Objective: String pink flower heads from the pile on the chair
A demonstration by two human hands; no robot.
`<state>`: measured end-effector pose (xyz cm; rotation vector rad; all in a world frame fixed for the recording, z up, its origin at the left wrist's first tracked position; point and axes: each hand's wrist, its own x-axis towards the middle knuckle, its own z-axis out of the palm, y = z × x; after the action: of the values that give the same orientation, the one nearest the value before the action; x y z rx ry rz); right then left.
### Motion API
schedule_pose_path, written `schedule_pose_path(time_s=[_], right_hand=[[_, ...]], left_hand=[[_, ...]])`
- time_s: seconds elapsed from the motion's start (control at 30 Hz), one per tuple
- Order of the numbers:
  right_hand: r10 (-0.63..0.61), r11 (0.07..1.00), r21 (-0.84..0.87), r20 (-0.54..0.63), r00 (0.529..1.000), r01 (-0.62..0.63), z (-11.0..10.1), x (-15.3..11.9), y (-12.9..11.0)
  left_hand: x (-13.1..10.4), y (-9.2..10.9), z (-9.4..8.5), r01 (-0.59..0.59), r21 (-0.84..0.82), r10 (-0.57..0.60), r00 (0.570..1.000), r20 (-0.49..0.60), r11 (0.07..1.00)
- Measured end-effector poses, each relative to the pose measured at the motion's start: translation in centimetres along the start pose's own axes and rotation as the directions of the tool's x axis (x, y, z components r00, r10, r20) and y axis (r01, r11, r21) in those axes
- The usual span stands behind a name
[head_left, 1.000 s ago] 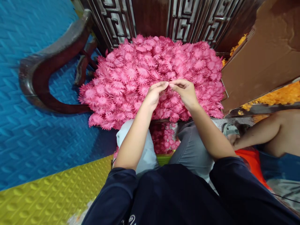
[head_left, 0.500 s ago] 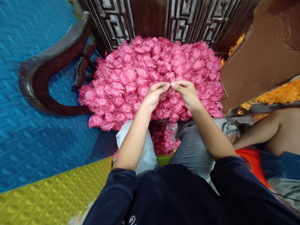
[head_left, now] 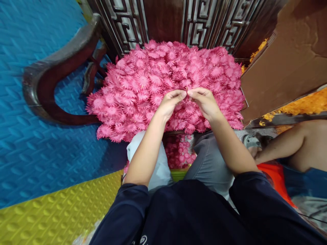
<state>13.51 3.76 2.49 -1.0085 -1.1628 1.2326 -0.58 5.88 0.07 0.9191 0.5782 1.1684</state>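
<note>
From the head view, a broad pile of pink flowers (head_left: 143, 81) is seen heaped in front of a person's knees, backed by dark carved panels (head_left: 163, 20). Over the near middle of the pile, the left hand (head_left: 169, 103) and the right hand (head_left: 205, 103) are brought almost tip to tip. On each, the thumb and forefinger are pressed together in a pinch (whether anything tiny is gripped between them cannot be told). The pile is flanked on one side by a curved wooden armrest (head_left: 38, 88) and on the other by a sheet of brown cardboard (head_left: 286, 61), beside which orange petals (head_left: 306, 102) are scattered. More pink blooms (head_left: 186, 151) are glimpsed lower down, between the grey trousers (head_left: 209, 160). At the right edge, a second person's bare leg (head_left: 286, 143) and sandal (head_left: 251, 140) are caught; blue matting (head_left: 22, 153) and yellow matting (head_left: 63, 200) are laid at the left.
</note>
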Motion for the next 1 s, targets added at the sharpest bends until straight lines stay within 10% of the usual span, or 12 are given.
schedule_pose_path(time_s=[0.67, 1.0], right_hand=[[0.02, 0.997, -0.078, -0.011, 1.0, -0.02, -0.6, 0.4, 0.3], [-0.062, 0.97, -0.239, -0.37, 0.927, -0.031, -7.9, 4.2, 3.7]], left_hand=[[-0.1, 0.2, 0.1, 0.053, 0.017, -0.052, 0.998, -0.048, 0.998], [0.5, 0.6, -1.1, -0.031, 0.026, 0.036, 0.968, -0.246, 0.999]])
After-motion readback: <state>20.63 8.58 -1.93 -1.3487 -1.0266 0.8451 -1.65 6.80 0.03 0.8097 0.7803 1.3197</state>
